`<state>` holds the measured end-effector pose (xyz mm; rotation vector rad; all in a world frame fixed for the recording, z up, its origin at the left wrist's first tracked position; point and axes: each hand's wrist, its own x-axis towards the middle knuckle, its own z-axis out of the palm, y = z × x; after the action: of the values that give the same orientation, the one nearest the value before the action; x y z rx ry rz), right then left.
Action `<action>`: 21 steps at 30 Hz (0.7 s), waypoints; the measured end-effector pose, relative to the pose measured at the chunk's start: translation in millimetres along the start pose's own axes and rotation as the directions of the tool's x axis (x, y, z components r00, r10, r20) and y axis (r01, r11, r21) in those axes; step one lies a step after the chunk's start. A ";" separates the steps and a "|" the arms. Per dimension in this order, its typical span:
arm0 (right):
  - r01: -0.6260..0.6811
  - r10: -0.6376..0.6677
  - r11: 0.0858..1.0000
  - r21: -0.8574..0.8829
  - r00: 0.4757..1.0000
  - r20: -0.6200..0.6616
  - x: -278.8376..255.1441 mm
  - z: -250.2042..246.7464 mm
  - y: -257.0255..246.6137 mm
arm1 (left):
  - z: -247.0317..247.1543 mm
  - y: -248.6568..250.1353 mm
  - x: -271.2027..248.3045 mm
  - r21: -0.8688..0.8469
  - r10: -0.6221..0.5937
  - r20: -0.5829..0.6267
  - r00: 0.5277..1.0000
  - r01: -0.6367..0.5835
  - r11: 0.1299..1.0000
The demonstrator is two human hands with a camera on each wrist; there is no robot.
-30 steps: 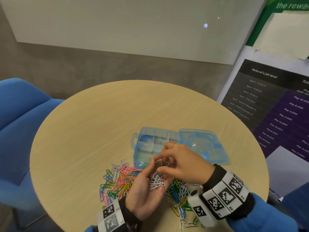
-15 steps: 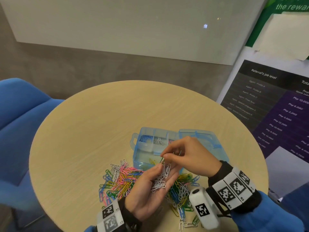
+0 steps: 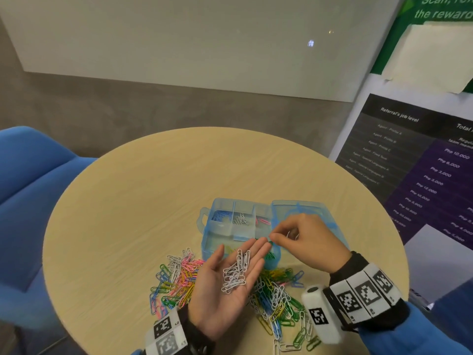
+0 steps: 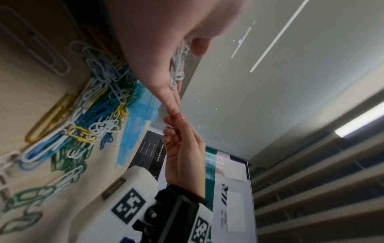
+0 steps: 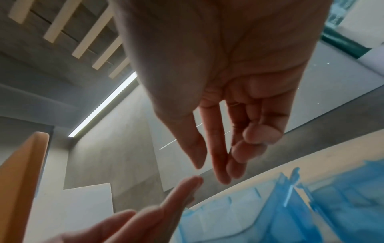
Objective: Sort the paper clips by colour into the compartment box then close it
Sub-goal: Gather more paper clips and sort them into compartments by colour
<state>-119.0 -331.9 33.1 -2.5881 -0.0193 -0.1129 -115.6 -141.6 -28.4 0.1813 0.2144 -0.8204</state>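
Note:
My left hand lies palm up with straight fingers and carries a small heap of white paper clips, also seen in the left wrist view. My right hand hovers at the left fingertips, over the front right compartment. Its thumb and forefinger pinch a small green clip, which the right wrist view does not show. The light blue compartment box stands with its lid folded out to the right. Blue, white, pink and green clips lie in separate compartments. A mixed clip pile spreads in front of the box.
Everything lies on a round pale wooden table, whose near edge runs just below my wrists. More mixed clips lie under and between my forearms. A blue chair stands to the left, a printed poster board to the right.
My right hand took a green clip out of the white heap and moved right, over the box's front right compartment. My left palm has flattened and opened wider.

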 end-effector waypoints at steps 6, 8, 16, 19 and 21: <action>-0.059 0.060 0.997 -0.053 0.998 0.013 -2.7 -0.1 11.8 | 25.7 23.4 -4.6 0.047 0.065 -0.105 0.992 -0.060 0.997; -0.087 0.091 0.993 -0.078 0.995 0.047 -3.1 2.3 16.3 | 35.2 37.3 -3.1 0.064 0.056 -0.146 0.988 -0.047 0.997; -0.091 0.092 0.996 -0.011 0.986 0.139 -10.8 4.8 20.2 | 82.4 91.6 40.4 0.260 0.207 -0.221 0.953 -0.147 0.954; -0.080 0.079 0.997 -0.008 0.971 0.226 -13.9 9.1 19.3 | 94.2 93.6 68.7 0.386 0.277 -0.260 0.925 -0.163 0.908; -0.082 0.086 0.996 -0.025 0.966 0.245 -15.8 10.3 20.1 | 96.4 91.8 89.8 0.495 0.338 -0.265 0.903 -0.174 0.851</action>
<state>-133.2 -343.5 12.6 -2.5975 0.0002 0.2407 23.2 -166.7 48.3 0.7961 0.3134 -0.5488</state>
